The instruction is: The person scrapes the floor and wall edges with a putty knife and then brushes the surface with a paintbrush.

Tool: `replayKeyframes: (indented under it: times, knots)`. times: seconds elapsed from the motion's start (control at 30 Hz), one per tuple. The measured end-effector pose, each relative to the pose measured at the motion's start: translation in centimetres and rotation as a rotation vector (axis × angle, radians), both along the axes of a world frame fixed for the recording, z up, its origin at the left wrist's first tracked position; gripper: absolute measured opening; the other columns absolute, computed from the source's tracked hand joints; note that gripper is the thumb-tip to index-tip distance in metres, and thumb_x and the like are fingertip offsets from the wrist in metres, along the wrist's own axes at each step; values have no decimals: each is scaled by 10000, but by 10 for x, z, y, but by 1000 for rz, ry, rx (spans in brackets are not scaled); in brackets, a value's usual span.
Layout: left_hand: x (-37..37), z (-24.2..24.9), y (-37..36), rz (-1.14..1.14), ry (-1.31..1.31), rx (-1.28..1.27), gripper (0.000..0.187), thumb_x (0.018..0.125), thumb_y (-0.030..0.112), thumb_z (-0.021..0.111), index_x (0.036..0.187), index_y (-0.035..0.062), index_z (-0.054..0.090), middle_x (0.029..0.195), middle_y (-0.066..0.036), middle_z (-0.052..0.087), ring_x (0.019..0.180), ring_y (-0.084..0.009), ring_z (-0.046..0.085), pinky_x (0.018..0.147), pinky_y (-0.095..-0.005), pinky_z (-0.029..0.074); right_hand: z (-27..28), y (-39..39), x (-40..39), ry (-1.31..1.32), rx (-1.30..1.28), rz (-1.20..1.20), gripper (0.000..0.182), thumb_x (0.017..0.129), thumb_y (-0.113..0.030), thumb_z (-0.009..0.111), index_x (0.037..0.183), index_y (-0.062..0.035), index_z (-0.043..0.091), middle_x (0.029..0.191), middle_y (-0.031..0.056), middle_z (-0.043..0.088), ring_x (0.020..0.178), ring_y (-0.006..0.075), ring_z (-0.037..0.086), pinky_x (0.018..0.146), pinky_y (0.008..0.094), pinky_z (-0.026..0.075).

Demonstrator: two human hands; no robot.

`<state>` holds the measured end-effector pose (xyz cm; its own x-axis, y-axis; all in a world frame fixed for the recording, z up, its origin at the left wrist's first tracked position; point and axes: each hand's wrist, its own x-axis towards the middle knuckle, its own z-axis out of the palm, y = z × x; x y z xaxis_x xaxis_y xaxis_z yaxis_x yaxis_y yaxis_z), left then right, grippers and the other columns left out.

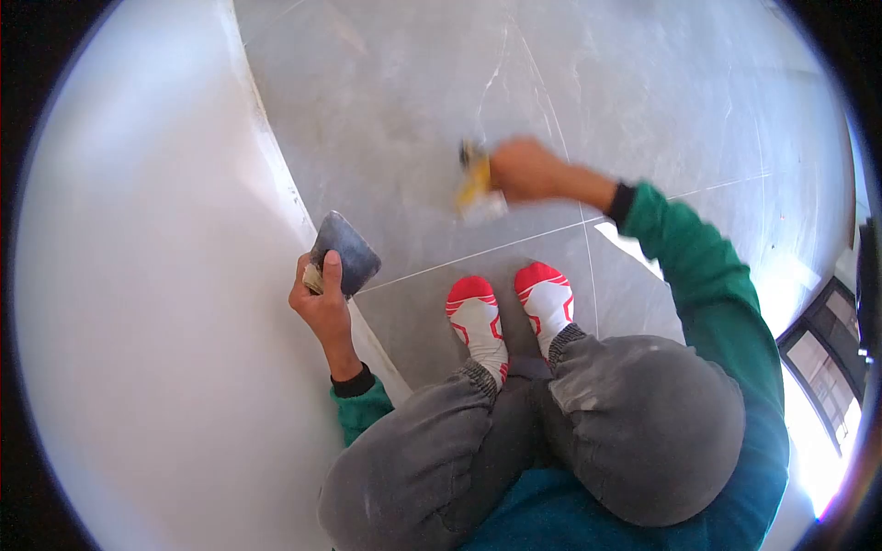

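My left hand (323, 296) is closed around a putty knife (346, 255) with a broad dark grey blade and a pale handle end, held close to the white wall. Out over the floor, my right hand (528, 171) grips a yellow-and-black tool (475, 184). Motion smears this tool, and a whitish part shows at its lower end; I cannot tell its exact kind.
Grey tiled floor (404, 119) with pale joint lines meets the white wall (165, 275) along a rough edge. My feet in red-and-white socks (474, 317) stand below, under my bent knees. A dark-framed window or door (827, 344) is at the right.
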<state>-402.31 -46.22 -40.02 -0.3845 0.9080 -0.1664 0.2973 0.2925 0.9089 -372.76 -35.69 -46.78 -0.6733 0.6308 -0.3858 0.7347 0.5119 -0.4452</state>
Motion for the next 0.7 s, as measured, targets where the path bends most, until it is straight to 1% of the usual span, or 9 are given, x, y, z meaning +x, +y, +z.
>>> replayKeyframes:
  times: [0.2, 0.27, 0.37, 0.4, 0.43, 0.5, 0.57, 0.63, 0.7]
  knots:
    - [2, 20, -11, -15, 110, -3, 151, 847, 153, 633, 836, 7, 600, 716, 40, 536, 670, -64, 457, 622, -208, 397, 4, 167, 10, 60, 696, -309, 139, 770, -192, 650, 841, -72, 662, 752, 139, 628, 703, 315, 602, 605, 398, 482]
    - [5, 25, -18, -50, 154, 19, 140, 844, 140, 634, 851, 5, 596, 745, 25, 560, 697, -71, 487, 655, -210, 417, 0, 156, 33, 187, 524, -435, 197, 795, -241, 668, 869, -59, 650, 803, 126, 635, 729, 294, 602, 629, 373, 479]
    - [-3, 22, -43, 1, 64, -116, 134, 841, 125, 635, 871, 1, 593, 773, 9, 574, 716, -77, 498, 670, -216, 424, 21, 55, 92, 193, 344, -188, 416, 774, -422, 659, 935, -41, 616, 770, 137, 617, 665, 281, 610, 592, 384, 488]
    - [-3, 20, -49, 19, 34, -121, 134, 841, 125, 635, 871, 1, 593, 773, 9, 574, 716, -77, 498, 670, -216, 424, 6, 10, 117, 288, 526, -34, 408, 773, -436, 647, 951, -71, 600, 762, 101, 574, 648, 258, 581, 556, 389, 453]
    - [-4, 18, -56, 49, -4, -150, 133, 843, 124, 633, 875, 2, 590, 769, 9, 567, 712, -77, 493, 661, -215, 421, -25, -41, 143, 339, 473, -58, 366, 767, -424, 646, 939, -106, 593, 754, 81, 544, 639, 248, 558, 533, 399, 421]
    - [-1, 18, -56, 93, -51, -180, 133, 844, 122, 632, 880, 2, 587, 765, 8, 560, 707, -76, 487, 652, -214, 418, 4, -94, 154, 165, -6, -188, 291, 709, -274, 661, 913, -79, 591, 684, 97, 566, 568, 243, 559, 515, 368, 443]
    - [1, 19, -52, 19, -26, -207, 131, 847, 124, 628, 876, 4, 584, 754, 17, 540, 686, -67, 466, 630, -205, 406, 5, -85, 147, 237, -239, -391, 270, 721, -218, 654, 905, -34, 585, 732, 130, 574, 640, 264, 575, 581, 369, 458]
    - [3, 19, -43, -5, -24, -210, 135, 847, 127, 630, 874, 3, 582, 750, 21, 532, 679, -65, 455, 621, -203, 398, -57, -47, 158, 316, 458, -291, 260, 757, -175, 622, 942, 3, 580, 794, 154, 579, 726, 282, 574, 645, 374, 456]
    - [3, 13, -40, -32, -15, -205, 140, 846, 130, 631, 871, 3, 580, 745, 25, 523, 671, -62, 444, 612, -201, 390, -55, 43, 125, 30, 1088, 117, 261, 813, -181, 573, 1001, 1, 578, 827, 182, 568, 782, 309, 547, 656, 411, 428]
